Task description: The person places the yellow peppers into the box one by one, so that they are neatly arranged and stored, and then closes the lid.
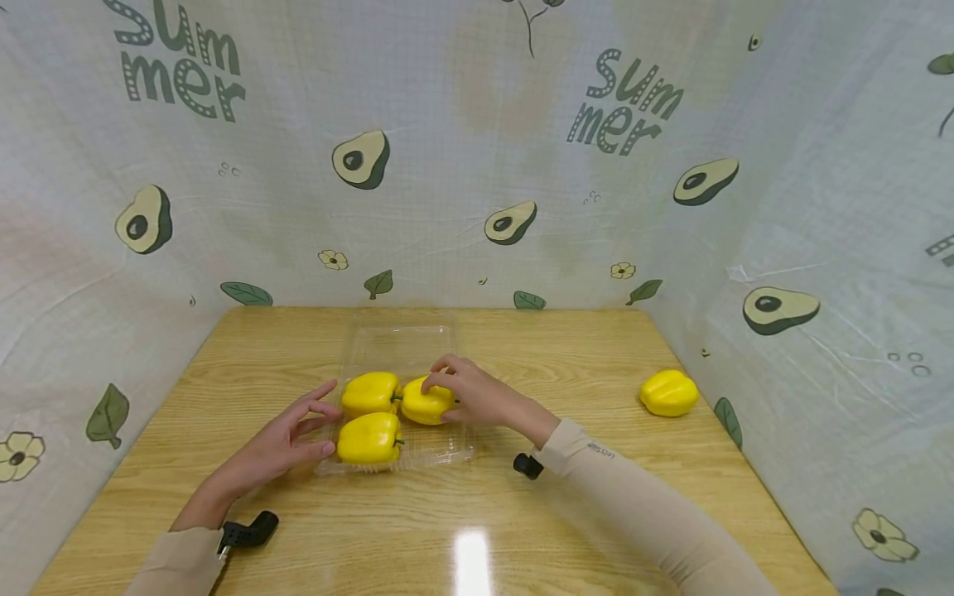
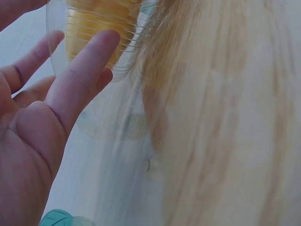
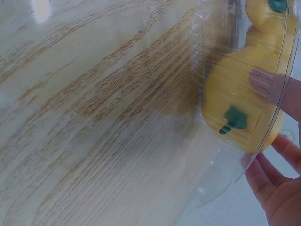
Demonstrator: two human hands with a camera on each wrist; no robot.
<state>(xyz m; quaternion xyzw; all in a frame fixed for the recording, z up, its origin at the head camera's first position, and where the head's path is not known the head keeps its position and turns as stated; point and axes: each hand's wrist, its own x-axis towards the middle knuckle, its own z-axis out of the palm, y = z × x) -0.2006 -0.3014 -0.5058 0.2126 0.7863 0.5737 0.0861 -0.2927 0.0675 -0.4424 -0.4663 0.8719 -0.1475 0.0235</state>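
A clear plastic clamshell box (image 1: 436, 451) stands on the table with its lid (image 1: 402, 339) folded back. Two yellow bell peppers, one behind (image 1: 368, 392) and one in front (image 1: 368, 439), lie in its left part. My right hand (image 1: 480, 396) grips a third yellow bell pepper (image 1: 425, 402) in the right part, fingers over its top. Through the box wall, the right wrist view shows this pepper's green stem (image 3: 235, 118). At the box's left side my left hand (image 1: 286, 439) has its fingers spread, thumb close to the front pepper; contact with the box is unclear.
Another yellow bell pepper (image 1: 669, 393) lies on the right side of the wooden table (image 1: 581, 356). A patterned cloth (image 1: 447, 108) hangs behind and along both sides. Black wrist-camera parts (image 1: 253, 530) stick out near each wrist.
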